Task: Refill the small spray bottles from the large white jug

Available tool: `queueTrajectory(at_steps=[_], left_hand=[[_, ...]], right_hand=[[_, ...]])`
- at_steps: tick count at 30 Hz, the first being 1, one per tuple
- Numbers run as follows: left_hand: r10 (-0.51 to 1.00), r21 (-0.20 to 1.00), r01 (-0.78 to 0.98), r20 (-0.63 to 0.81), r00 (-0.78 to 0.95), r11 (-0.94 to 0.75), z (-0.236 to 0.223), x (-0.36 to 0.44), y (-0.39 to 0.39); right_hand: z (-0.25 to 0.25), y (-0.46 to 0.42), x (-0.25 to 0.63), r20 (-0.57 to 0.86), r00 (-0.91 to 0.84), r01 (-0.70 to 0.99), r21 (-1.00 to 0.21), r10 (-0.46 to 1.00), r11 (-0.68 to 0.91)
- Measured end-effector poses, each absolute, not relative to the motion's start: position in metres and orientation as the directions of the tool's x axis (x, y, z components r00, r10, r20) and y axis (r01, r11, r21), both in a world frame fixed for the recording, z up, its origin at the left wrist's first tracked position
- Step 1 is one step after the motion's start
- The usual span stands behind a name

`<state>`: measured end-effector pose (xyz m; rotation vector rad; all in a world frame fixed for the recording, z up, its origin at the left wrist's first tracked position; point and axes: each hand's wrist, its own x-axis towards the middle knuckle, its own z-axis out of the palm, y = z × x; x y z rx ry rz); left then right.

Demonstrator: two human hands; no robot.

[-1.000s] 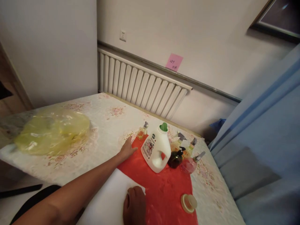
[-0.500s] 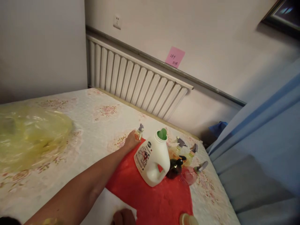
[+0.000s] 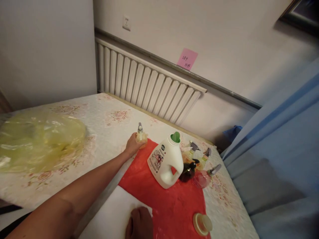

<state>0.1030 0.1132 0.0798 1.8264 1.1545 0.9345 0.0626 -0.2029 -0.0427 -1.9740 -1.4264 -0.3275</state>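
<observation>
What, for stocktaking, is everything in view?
Tablecloth: one, pale floral, centre
Cloth: one, red, on tablecloth
Sheet: one, white, beside cloth
Jug: one, white, on cloth
Pump bottle: one, dark, beside jug
Sprayers: two, yellowish, behind pump bottle
Pink sprayer: one, pink, beside pump bottle
Held sprayer: one, yellowish, left of jug
Cap: one, beige, on cloth
Bag: one, yellow, left
Radiator: one, white, behind tablecloth
Note: one, pink, above radiator
Socket: one, white, above radiator
Frame: one, dark, upper right
Curtain: one, blue, right
Bundle: one, blue, beside curtain
Left grip: one, around held sprayer
Right grip: one, on sheet

The held bottle (image 3: 142,140) is yellowish (grey-topped), the tablecloth (image 3: 119,115) flowered.
</observation>
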Motion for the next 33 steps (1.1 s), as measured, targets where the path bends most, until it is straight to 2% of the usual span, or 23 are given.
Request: queueTrajectory(at_steps=[6, 11, 18, 25, 33], left_hand=[[0.942, 0.879, 0.388, 0.167, 0.293, -0.276, 0.097, 0.064, 0.09], [0.884, 0.88, 0.335, 0.173, 0.433, -0.336, 0.082, 0.039, 0.031], [0.784, 0.868, 0.295, 0.157, 0.601, -0.4, 0.043, 0.016, -0.029], [0.753, 0.867, 0.281, 0.15, 0.641, -0.412, 0.019, 0.01, -0.036], [0.782, 0.877, 0.262, 0.18, 0.597, -0.402, 0.014, 0.01, -0.038]], right_hand=[[-0.022, -0.205, 0.062, 0.477, 0.381, 0.904, -0.372, 0.792, -0.21], [-0.013, -0.207, 0.062, 0.447, 0.381, 0.902, -0.371, 0.81, -0.219], [-0.009, -0.208, 0.061, 0.5, 0.349, 0.92, -0.346, 0.792, -0.187], [-0.006, -0.208, 0.06, 0.504, 0.356, 0.92, -0.339, 0.787, -0.199], [-0.01, -0.207, 0.06, 0.454, 0.375, 0.906, -0.363, 0.808, -0.217]])
